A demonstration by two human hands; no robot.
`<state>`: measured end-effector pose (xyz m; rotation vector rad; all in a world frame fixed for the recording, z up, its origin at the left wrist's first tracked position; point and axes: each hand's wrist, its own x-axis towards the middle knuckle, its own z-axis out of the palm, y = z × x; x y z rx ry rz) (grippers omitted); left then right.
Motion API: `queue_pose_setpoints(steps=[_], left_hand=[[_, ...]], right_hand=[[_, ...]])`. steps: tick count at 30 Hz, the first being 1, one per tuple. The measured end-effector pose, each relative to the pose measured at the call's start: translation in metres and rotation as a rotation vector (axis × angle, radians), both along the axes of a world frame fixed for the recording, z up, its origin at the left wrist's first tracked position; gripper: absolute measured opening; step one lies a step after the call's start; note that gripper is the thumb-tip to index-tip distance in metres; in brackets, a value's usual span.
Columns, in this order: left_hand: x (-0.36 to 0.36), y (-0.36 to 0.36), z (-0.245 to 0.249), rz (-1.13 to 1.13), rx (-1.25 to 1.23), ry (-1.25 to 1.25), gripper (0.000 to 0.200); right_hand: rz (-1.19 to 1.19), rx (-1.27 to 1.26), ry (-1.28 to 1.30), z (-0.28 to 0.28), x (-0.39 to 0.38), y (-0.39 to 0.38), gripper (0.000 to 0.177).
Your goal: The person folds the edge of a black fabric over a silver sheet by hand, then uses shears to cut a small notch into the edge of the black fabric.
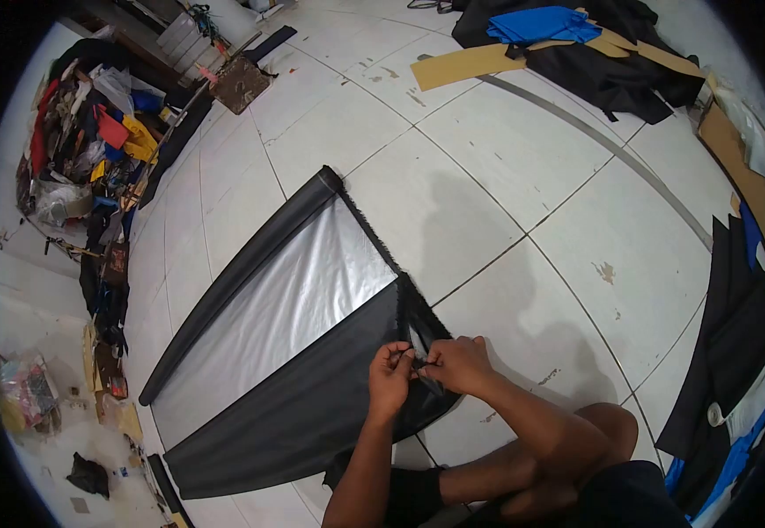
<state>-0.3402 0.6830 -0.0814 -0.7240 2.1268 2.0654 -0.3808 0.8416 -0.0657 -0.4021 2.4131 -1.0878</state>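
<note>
A wide sheet of black fabric (286, 407) with a shiny silver inner side (299, 283) lies on the floor before me. Its far edge is rolled into a long black roll (242, 251). The right-hand edge looks frayed. At the near right corner of the sheet, my left hand (389, 377) is closed in a pinch on the fabric edge. Right beside it, my right hand (458, 363) also pinches the black fabric, fingertips almost meeting the left ones. Whether something small is between the fingertips I cannot make out.
White floor tiles (488, 167) surround the sheet. A long thin grey strip (594, 132) crosses the upper right. Black fabric, tan pieces and a blue cloth (545, 25) lie beyond. More black fabric (708, 352) lies right; a cluttered heap (92, 132) stands left.
</note>
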Motion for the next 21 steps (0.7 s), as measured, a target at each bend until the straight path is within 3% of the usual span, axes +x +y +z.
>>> queue_pose_setpoints(steps=[7,10,13,16,19,21], left_hand=[[0.0,0.003,0.002,0.074,0.026,-0.002,0.012],[0.001,0.004,0.006,0.077,0.011,-0.031,0.012],[-0.001,0.005,0.013,0.071,0.003,-0.041,0.012],[-0.002,0.006,0.016,0.057,0.016,-0.053,0.013],[-0.001,0.003,0.009,0.082,0.095,-0.023,0.016],[0.0,0.003,0.007,0.093,0.126,-0.006,0.017]], right_hand=[[-0.009,0.07,-0.194,0.009,-0.013,0.007,0.036],[-0.022,0.104,-0.123,0.007,-0.015,0.011,0.035],[-0.049,0.293,0.332,-0.008,-0.006,0.013,0.03],[-0.152,0.137,0.484,-0.004,-0.005,0.006,0.024],[-0.109,0.0,0.528,0.02,0.002,-0.003,0.023],[-0.015,0.061,0.531,0.006,0.011,-0.007,0.021]])
